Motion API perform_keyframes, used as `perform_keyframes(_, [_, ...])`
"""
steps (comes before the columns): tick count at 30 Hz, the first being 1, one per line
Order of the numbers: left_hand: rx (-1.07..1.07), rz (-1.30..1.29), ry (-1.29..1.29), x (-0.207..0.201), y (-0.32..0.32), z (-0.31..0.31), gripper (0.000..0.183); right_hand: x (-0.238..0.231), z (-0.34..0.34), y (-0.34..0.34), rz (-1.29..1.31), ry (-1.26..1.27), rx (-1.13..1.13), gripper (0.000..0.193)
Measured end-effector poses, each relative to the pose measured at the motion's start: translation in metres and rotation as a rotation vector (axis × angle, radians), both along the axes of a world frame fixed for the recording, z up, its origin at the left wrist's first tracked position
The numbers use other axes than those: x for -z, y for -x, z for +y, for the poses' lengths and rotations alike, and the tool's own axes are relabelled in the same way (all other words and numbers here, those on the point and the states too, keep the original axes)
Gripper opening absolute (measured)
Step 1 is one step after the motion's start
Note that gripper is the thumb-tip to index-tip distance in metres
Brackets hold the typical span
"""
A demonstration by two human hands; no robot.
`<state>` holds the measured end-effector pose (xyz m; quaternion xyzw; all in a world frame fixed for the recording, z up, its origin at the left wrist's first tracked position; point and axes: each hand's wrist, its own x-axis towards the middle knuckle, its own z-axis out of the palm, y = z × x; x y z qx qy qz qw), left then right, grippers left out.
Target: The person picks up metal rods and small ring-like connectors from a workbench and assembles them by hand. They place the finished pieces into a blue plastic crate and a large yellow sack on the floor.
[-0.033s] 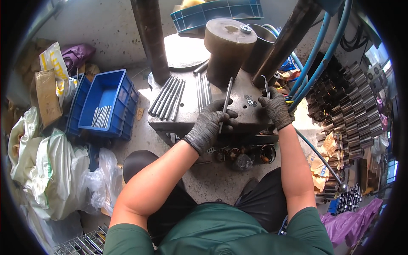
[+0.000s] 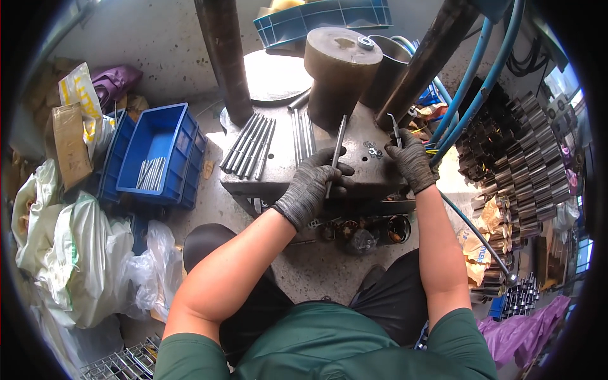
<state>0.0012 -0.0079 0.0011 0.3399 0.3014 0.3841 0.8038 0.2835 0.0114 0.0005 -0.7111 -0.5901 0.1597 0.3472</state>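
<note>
In my left hand (image 2: 310, 187), gloved in grey, a slim metal rod (image 2: 340, 136) is gripped between thumb and fingers, standing nearly upright over the front of the metal bench (image 2: 285, 172). My right hand (image 2: 413, 163), gloved too, is closed round a thin tool with a hooked tip, like a pick (image 2: 395, 128). The hook points up, apart from the rod. Several small rings (image 2: 373, 151) lie on the bench between both hands. Left of my left hand, a row of similar rods (image 2: 250, 147) rests flat, with a few more rods (image 2: 304, 136) beside it.
A thick metal cylinder (image 2: 335, 79) rises behind my hands, between two dark posts (image 2: 228, 63). Blue hoses (image 2: 481, 82) hang at the right, near stacked metal tubes (image 2: 525, 164). On the left stand blue bins (image 2: 174, 149), one holding rods, and plastic bags (image 2: 82, 253).
The pick in my right hand tilts very slightly to the left. Everything else looks the same.
</note>
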Motion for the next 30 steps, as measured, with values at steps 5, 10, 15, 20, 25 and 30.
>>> perform_keyframes(5, [0.013, 0.034, -0.002, -0.002, -0.003, -0.001, 0.062, 0.011, -0.004, 0.001, -0.308, -0.135, -0.176, 0.027])
perform_keyframes(10, [0.025, 0.031, -0.020, -0.004, -0.004, -0.002, 0.062, 0.012, -0.003, 0.014, -0.318, -0.121, -0.142, 0.027])
perform_keyframes(15, [0.016, 0.040, -0.021, -0.003, -0.003, -0.002, 0.061, 0.019, 0.003, 0.009, 0.104, -0.160, -0.098, 0.024])
perform_keyframes(20, [0.006, 0.026, -0.018, -0.002, -0.003, 0.000, 0.061, 0.025, 0.005, 0.003, 0.456, -0.114, -0.086, 0.024])
perform_keyframes(25, [-0.018, 0.039, -0.022, -0.003, -0.005, -0.001, 0.055, 0.028, 0.007, 0.002, 0.400, -0.126, -0.052, 0.035])
perform_keyframes(30, [0.004, 0.091, -0.036, -0.004, -0.010, 0.003, 0.036, 0.019, 0.002, 0.016, 0.763, -0.121, -0.011, 0.049])
